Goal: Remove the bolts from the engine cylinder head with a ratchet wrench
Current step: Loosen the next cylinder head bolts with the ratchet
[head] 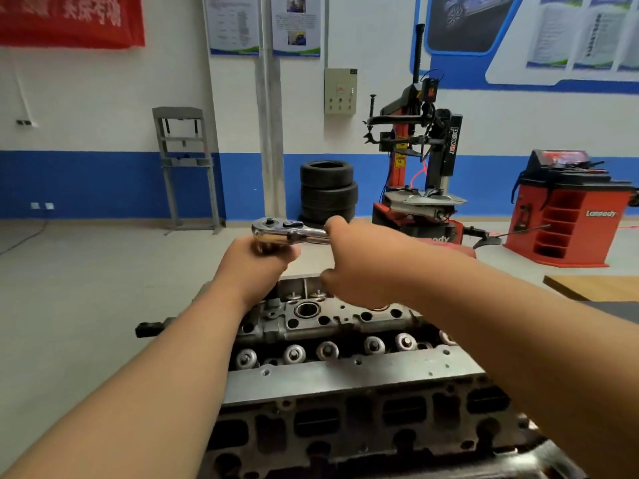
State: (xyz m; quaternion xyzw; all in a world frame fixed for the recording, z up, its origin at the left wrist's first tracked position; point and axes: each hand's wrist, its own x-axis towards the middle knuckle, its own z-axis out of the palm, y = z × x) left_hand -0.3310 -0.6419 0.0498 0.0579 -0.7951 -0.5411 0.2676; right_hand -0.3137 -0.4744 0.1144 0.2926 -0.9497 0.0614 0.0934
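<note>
Steadying the ratchet wrench (290,233) over the far end of the cylinder head (345,375), both hands on the tool.
Under the wrench's head, the left hand (257,262) keeps a closed grip on the drive end, probably to hold it square on a bolt hidden from view; the right hand (359,257) wraps its grip round the handle for leverage. Its long axis lies roughly level, head pointing left, handle right.
</note>
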